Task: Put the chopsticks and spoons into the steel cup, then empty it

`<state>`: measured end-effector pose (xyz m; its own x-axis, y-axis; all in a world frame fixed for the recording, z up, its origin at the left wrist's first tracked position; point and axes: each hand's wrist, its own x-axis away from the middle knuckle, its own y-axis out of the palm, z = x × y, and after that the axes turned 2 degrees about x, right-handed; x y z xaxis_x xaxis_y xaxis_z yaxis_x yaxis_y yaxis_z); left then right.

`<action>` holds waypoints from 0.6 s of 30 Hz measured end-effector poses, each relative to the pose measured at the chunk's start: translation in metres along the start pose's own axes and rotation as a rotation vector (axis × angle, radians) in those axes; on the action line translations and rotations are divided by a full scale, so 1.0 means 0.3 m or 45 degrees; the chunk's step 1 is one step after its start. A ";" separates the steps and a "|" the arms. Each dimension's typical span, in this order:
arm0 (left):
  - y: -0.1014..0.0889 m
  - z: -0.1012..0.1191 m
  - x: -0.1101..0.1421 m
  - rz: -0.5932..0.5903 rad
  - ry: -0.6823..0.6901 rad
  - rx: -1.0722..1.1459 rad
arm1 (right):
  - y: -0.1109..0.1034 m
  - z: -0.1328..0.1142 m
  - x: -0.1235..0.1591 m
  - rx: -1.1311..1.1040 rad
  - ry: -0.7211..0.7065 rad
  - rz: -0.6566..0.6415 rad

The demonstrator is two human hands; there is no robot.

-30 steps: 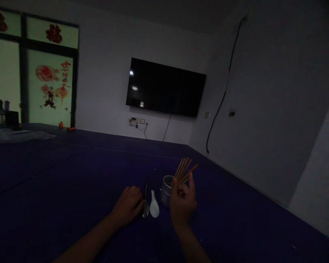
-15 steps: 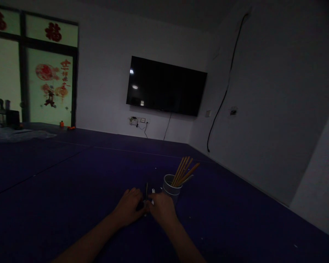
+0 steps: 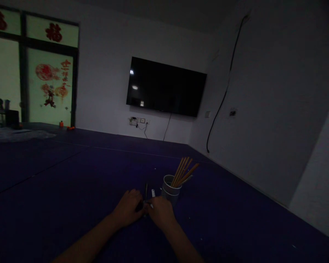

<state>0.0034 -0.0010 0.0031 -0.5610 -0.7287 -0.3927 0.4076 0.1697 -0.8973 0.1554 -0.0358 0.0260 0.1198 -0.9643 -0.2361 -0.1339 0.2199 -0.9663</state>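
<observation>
Close in front of me, my left hand [image 3: 129,208] rests on the purple surface with its fingers bent and its thumb reaching toward the right. Almost touching it, my right hand [image 3: 161,212] has its thumb and fingers pinched together. Whatever lies between the fingertips is small, dark and mostly hidden. A thin dark handle [image 3: 146,188] sticks out just beyond the fingertips. Beside it a white handle [image 3: 153,192] shows, partly covered by my right hand. Right behind that hand stands a grey cup [image 3: 170,192] holding several wooden chopsticks [image 3: 180,171] and a pale handle.
The purple surface [image 3: 79,190] stretches to the walls, with small white scraps at the right. Crumpled clear plastic [image 3: 16,134] and orange objects [image 3: 61,124] lie far left. A television [image 3: 167,87] hangs on the back wall; a black cable [image 3: 222,100] runs down the right wall.
Both hands stay in nearly the same place. The right fingers have shifted slightly downward, and a little more of the white handle shows.
</observation>
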 end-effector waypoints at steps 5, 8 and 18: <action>0.005 -0.005 -0.002 0.000 0.007 0.009 | 0.007 0.005 -0.002 0.015 -0.009 -0.022; 0.006 -0.006 -0.004 0.008 0.021 0.010 | 0.015 0.010 -0.005 0.007 -0.012 -0.017; 0.004 -0.006 -0.002 0.073 0.044 0.014 | 0.032 0.016 -0.017 -0.201 0.080 0.032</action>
<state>0.0029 0.0008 0.0020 -0.5613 -0.6944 -0.4503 0.4476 0.2029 -0.8709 0.1583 -0.0282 0.0175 0.0533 -0.9673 -0.2481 -0.2898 0.2228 -0.9308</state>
